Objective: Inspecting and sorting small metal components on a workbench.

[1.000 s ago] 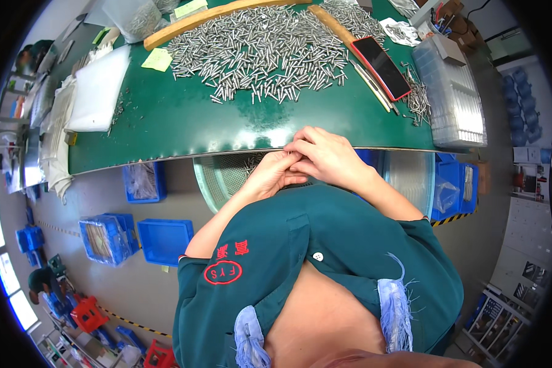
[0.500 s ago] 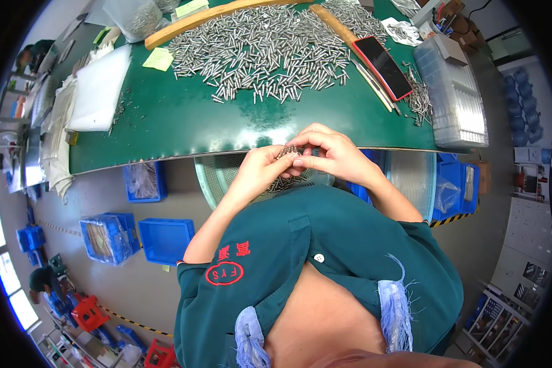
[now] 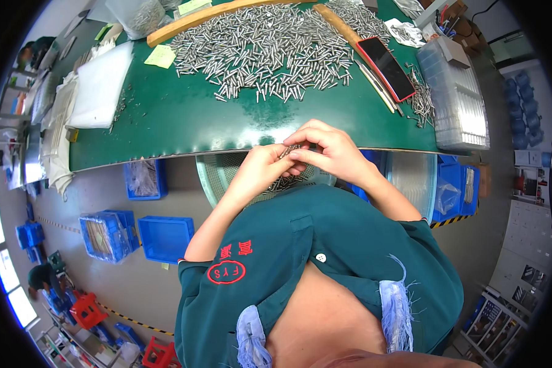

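Observation:
Close together at the table's front edge, both my hands hold a small bunch of short metal pins (image 3: 290,149). My left hand (image 3: 259,169) is closed around the bunch from the left. The fingers of my right hand (image 3: 330,151) are bent over the same pins, thumb pressed against them; part of the bunch is hidden behind the fingers. Directly below sits a pale green plastic basket (image 3: 208,179) with more metal pins (image 3: 286,183) in it, partly covered by my hands. A wide pile of similar silver pins (image 3: 264,52) covers the far middle of the green table (image 3: 184,126).
Wooden bars (image 3: 218,15) border the pile. A red-edged phone (image 3: 385,69) lies right of it, beside thin pen-like tools (image 3: 375,89). Clear plastic trays (image 3: 457,98) stand at the right edge, white foam sheets (image 3: 101,86) at the left. Blue bins (image 3: 165,238) are on the floor.
My right fingers have shifted slightly over the bunch, and the pins between the hands are turned a little differently. Otherwise the view has only shifted slightly.

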Demonstrator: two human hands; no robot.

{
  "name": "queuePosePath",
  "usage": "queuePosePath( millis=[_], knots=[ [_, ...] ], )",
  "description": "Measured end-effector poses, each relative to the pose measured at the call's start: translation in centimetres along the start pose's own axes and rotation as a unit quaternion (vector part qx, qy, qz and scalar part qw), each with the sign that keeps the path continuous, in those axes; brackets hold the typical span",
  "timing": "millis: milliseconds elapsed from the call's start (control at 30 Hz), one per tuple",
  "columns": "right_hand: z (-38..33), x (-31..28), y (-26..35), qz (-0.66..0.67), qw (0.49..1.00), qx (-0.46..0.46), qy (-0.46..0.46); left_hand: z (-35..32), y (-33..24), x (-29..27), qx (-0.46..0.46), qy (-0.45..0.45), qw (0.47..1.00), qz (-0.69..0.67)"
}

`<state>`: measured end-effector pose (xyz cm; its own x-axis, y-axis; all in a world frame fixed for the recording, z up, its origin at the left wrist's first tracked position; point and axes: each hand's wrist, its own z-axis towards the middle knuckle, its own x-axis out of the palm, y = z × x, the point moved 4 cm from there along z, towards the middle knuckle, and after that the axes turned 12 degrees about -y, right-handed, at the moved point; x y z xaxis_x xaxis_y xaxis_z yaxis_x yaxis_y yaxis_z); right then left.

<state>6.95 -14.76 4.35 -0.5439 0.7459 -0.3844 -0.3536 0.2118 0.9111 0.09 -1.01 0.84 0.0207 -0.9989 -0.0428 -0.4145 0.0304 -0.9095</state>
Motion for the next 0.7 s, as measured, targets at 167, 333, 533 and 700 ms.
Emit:
queuePosePath(
  millis=[167,333,533,700],
  knots=[
    [0.4,0.8,-1.2,0.094,0.991,0.09,0.012,-0.4,-0.1,-0.5,0.046,-0.004,0.998,0.052],
    [-0.1,1.2,-4.1,0.446,0.812,0.376,-0.021,-1.2,-1.1,-2.0,0.049,0.011,0.998,0.041],
    [-0.7,1.2,-4.1,0.405,0.841,0.359,0.018,-0.7,-1.1,-5.3,0.101,-0.144,0.98,0.091],
    [0.3,0.4,-2.4,0.23,0.936,0.246,0.101,0.0,-2.1,-5.4,0.143,-0.233,0.95,0.151]
  ],
)
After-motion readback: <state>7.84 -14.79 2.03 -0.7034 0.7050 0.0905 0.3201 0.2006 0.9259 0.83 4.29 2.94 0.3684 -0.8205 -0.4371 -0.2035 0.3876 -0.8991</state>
